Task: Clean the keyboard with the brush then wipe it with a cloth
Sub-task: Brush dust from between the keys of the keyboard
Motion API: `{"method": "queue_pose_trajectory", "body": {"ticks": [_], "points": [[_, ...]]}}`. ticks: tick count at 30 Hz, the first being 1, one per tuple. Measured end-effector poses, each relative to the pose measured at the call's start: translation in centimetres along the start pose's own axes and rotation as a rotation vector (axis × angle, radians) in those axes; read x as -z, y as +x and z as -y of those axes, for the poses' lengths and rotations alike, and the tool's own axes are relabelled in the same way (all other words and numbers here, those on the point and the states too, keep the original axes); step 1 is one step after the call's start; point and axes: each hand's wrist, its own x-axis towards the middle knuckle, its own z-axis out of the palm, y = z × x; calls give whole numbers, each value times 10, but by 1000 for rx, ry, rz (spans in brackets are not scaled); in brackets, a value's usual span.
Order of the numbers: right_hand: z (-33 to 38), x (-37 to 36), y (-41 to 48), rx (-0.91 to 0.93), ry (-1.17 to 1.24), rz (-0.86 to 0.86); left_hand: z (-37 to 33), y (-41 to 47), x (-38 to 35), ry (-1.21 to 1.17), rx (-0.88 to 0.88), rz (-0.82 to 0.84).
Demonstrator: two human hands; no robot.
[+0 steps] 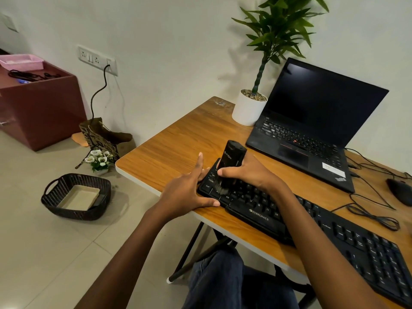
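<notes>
My right hand (247, 172) grips brush (231, 161), bristles on keyboard (289, 217) left end; left hand (189, 192) splayed flat, bracing at nine o'clock. Keyboard overhangs bench (178, 139); hard strokes could tip it.

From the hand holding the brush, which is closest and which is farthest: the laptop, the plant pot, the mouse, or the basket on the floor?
Measured from the right hand, which grips the brush:
1. Laptop, just behind it on the table.
2. Plant pot, at the back by the wall.
3. Mouse, far right on the table.
4. Basket, on the floor to the left.
</notes>
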Motion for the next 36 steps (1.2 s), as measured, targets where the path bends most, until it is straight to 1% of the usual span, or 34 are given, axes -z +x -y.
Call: {"method": "queue_pose_trajectory", "body": {"ticks": [1,4,5,8,13,15,17,21,28,32,36], "points": [[2,0,2,4,-12,1,0,0,0,1,1,-1],[1,-5,10,43,-16,-108,0,0,0,-3,5,2],[0,-9,11,57,-5,-119,0,0,0,-5,8,1],[1,-15,6,67,13,-89,0,0,-1,-8,13,-3],[2,6,-1,5,-52,-49,1,1,-2,-4,4,2],[6,2,4,0,-103,-19,2,2,-3,-4,5,-6],[6,-11,10,17,-121,-25,2,2,-4,-6,8,-9],[3,-23,8,61,-59,-131,2,0,-2,-17,3,-11],[-9,16,-13,-69,0,-78,1,1,-1,-1,-5,25],[0,-1,-2,-18,21,-76,1,2,-1,14,10,21],[4,-19,6,50,79,-118,1,2,-1,3,19,22]]}}
